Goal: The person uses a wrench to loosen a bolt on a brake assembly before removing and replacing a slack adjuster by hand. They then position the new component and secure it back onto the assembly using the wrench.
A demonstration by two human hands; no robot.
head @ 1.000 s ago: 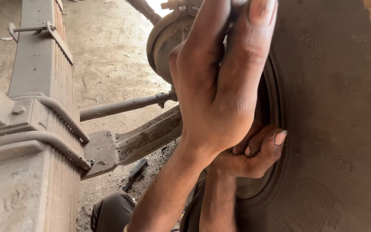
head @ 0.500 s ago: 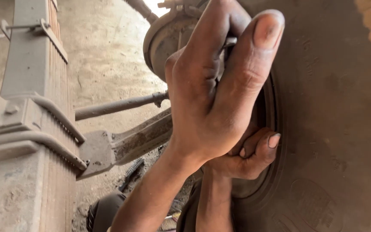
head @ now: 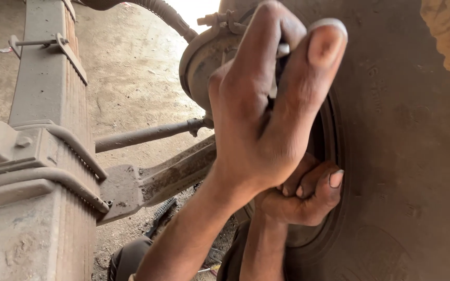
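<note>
My left hand [head: 259, 125] reaches up against the inner side of a big dusty tyre [head: 407, 156], thumb stretched upward, fingers pinched on a small shiny metal piece [head: 283, 50] beside the brake drum [head: 204, 67]. What that piece is stays mostly hidden by the fingers. Just below, my right hand [head: 300, 200] is curled around the inner edge of the wheel rim [head: 332, 130], fingernails facing me. Both forearms come up from the bottom of the view.
A leaf spring pack [head: 42, 156] with clamps fills the left side. A steel rod [head: 147, 135] and an axle beam [head: 167, 174] run across to the drum. A hose [head: 167, 15] curves overhead. A dark tool [head: 160, 216] lies on the dirt floor.
My left hand has shifted slightly up and right on the drum area, thumb now more extended. The right hand keeps its hold on the rim.
</note>
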